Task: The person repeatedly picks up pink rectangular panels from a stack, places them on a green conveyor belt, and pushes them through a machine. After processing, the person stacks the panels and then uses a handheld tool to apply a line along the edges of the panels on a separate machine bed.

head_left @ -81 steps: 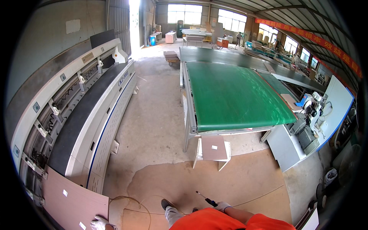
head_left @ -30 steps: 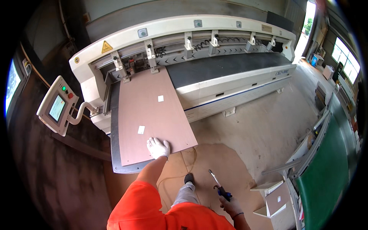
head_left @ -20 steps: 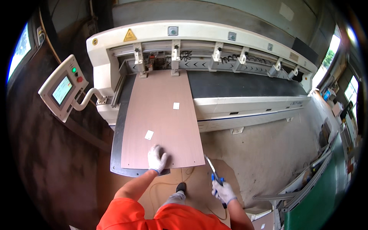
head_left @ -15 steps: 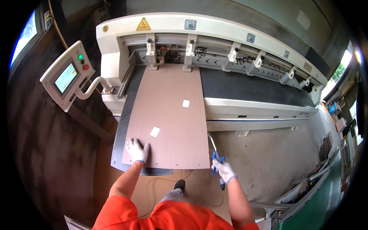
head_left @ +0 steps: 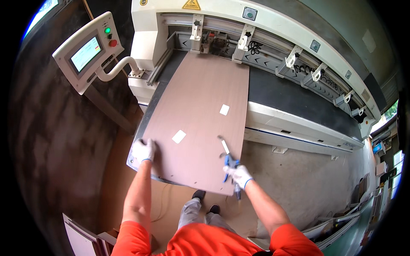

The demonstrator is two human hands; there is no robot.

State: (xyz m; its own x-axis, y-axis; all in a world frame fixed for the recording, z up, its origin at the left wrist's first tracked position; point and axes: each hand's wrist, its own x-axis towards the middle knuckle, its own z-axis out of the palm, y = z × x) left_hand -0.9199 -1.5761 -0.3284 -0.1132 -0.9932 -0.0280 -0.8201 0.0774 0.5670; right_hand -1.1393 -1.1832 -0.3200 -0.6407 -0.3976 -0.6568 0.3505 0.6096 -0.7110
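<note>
Brown panel (head_left: 196, 123) lies flat on the machine's infeed bed, long side running away from the person, far end up under the white clamps (head_left: 245, 38), near end overhanging the bed toward the person. Two small white labels (head_left: 179, 136) stuck on its top face, one near the middle, one further up to the right.

Left hand (head_left: 143, 150), white glove w/ blue cuff, is pressed flat on the panel's near-left corner, fingers spread, not wrapped round anything. Right hand (head_left: 237, 174), same glove, is at the near-right edge of the panel, closed round a blue-handled tool (head_left: 227, 158) whose thin pale tip points up over the board. Can't tell if the tip touches the surface.

Outward: the white edge-processing machine (head_left: 273, 25) spans the top, w/ a dark conveyor belt (head_left: 299, 100) running off to the right. A touchscreen control box (head_left: 87, 53) on a bent white arm sits left of the bed, green and red buttons beside the screen. Person wears an orange shirt (head_left: 205, 241); shoes show on the concrete floor (head_left: 299, 183) below the panel's near edge. Stacked boards (head_left: 81, 234) at lower left.
</note>
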